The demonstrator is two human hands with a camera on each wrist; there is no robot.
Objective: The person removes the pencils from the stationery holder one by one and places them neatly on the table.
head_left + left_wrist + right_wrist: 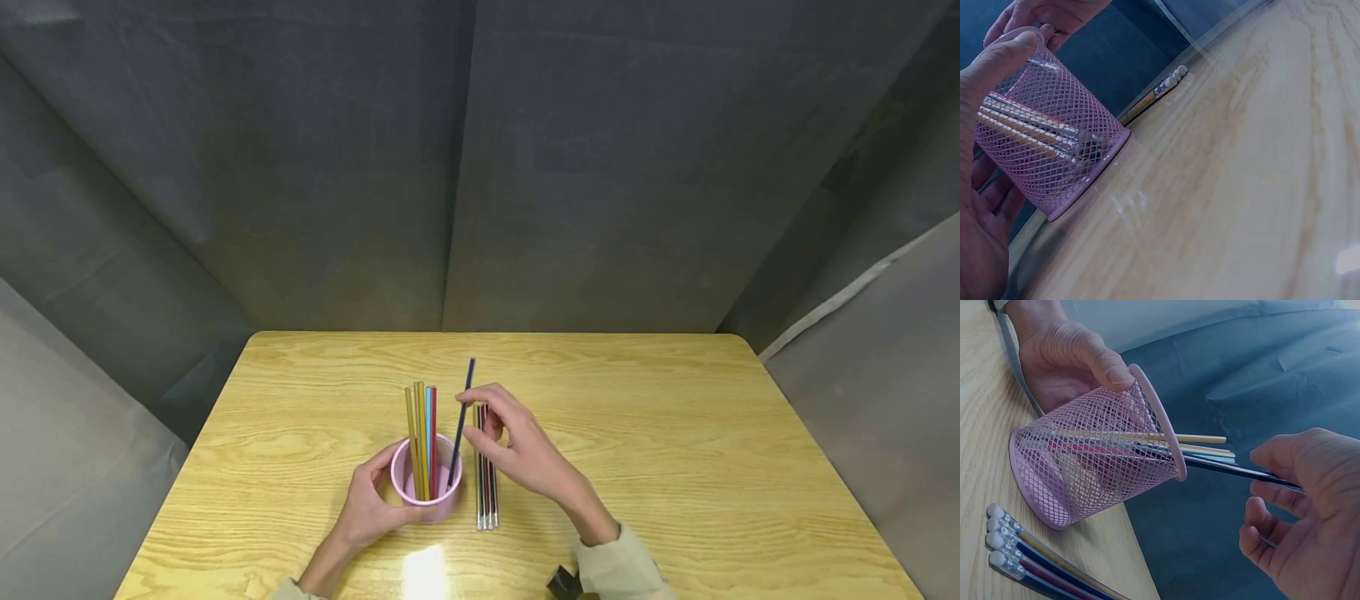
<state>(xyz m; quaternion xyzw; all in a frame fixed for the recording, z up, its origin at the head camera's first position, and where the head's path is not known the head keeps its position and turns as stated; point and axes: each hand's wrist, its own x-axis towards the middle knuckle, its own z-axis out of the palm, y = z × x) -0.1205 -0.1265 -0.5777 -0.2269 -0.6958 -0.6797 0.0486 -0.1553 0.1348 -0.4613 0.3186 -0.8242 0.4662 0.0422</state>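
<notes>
A pink mesh pencil cup (447, 506) stands upright on the table, and my left hand (367, 510) holds it round the side, thumb near the rim. Inside lean several yellow pencils (423, 425), a light blue pencil (429, 417) and a red pencil (433, 429). My right hand (525, 454) has a dark blue pencil (457, 442) between thumb and fingers, the pencil tilted and its lower end inside the cup. The right wrist view shows this dark pencil (1229, 467) crossing the rim; the other fingers curl loosely below it.
Several pencils (486, 504) with white erasers lie side by side just right of the cup, partly under my right hand. A small black object (564, 582) sits by the right sleeve. Grey curtains (600, 167) hang behind the wooden table (675, 433).
</notes>
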